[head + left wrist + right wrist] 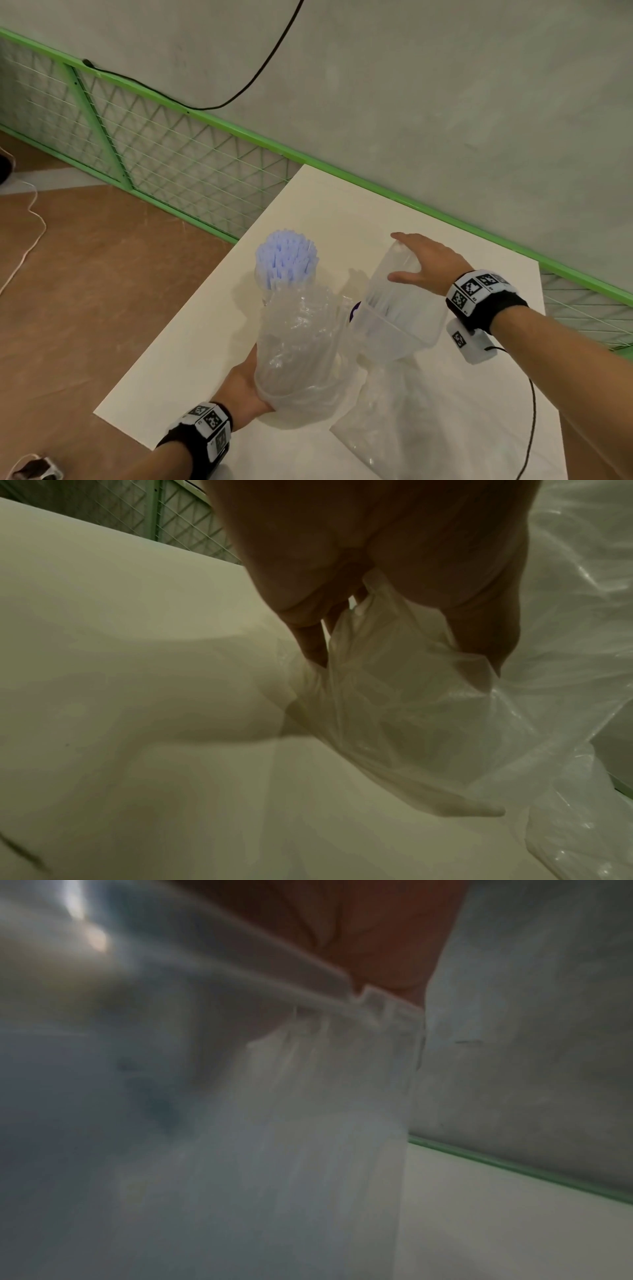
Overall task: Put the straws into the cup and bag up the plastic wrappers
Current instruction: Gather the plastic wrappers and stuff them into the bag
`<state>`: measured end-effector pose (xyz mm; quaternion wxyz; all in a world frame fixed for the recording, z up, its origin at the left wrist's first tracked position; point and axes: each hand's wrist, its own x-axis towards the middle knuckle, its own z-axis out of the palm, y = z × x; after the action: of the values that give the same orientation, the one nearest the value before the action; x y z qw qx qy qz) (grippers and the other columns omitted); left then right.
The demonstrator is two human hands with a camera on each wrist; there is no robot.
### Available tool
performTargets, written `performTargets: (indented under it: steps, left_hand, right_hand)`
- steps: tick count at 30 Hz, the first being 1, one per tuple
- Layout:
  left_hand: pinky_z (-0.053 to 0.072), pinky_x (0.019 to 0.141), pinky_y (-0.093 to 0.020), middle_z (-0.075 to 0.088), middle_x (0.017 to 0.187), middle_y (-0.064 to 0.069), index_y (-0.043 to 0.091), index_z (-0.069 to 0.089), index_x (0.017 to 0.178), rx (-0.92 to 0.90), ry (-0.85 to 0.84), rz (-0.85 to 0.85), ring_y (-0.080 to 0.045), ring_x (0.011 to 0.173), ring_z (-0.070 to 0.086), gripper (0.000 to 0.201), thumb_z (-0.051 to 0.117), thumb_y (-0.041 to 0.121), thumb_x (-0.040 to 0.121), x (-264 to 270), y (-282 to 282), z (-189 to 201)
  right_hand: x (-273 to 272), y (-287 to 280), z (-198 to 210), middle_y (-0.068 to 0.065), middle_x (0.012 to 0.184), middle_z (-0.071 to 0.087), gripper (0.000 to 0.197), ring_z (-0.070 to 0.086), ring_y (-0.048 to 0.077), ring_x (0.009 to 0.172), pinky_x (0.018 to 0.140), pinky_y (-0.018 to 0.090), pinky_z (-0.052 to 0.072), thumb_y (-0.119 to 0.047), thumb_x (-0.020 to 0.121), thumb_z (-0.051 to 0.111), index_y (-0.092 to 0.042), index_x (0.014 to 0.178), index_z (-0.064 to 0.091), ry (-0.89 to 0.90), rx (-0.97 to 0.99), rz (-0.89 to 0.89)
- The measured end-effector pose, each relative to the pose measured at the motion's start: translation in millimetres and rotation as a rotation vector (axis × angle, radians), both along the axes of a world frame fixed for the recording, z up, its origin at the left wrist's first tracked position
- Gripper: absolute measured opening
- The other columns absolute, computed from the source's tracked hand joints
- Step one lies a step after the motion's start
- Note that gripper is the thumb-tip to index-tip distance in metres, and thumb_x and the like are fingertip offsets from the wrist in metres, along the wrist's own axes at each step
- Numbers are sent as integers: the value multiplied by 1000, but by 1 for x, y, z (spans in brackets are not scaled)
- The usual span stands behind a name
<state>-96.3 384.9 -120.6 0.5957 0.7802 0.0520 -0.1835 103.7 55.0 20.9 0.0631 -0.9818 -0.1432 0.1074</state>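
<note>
A dense bunch of pale blue straws (286,262) stands upright in a clear cup (264,291) at the table's far left. My left hand (246,383) grips a crumpled wad of clear plastic wrappers (301,356) from below, just in front of the cup. In the left wrist view the fingers (310,642) pinch the wrapper film (394,696). My right hand (411,260) holds the top edge of a clear bag (394,318), lifted and tilted beside the wad. The bag's ridged edge (369,1001) shows blurred under the right palm.
Another flat clear plastic sheet (421,431) lies on the white table (191,359) at the front right. A green wire fence (171,154) and a grey wall run behind the table. A black cable (531,411) hangs from the right wrist.
</note>
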Motion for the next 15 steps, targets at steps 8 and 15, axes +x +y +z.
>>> performTargets:
  steps: [8, 15]
  left_hand:
    - [42, 74, 1, 53, 99, 53, 23, 40, 140, 31, 1, -8, 26, 94, 52, 96, 91, 23, 59, -1, -1, 7]
    - [40, 73, 3, 50, 97, 56, 27, 37, 142, 42, -2, -14, 29, 94, 50, 100, 90, 30, 58, -2, 0, 9]
  right_hand:
    - [-2, 8, -2, 0, 125, 50, 61, 51, 24, 110, 85, 41, 49, -55, 79, 71, -27, 128, 47, -273, 33, -33]
    - [-13, 17, 1, 4, 119, 51, 45, 59, 27, 90, 82, 36, 49, -39, 85, 72, -16, 120, 56, -192, 121, -31]
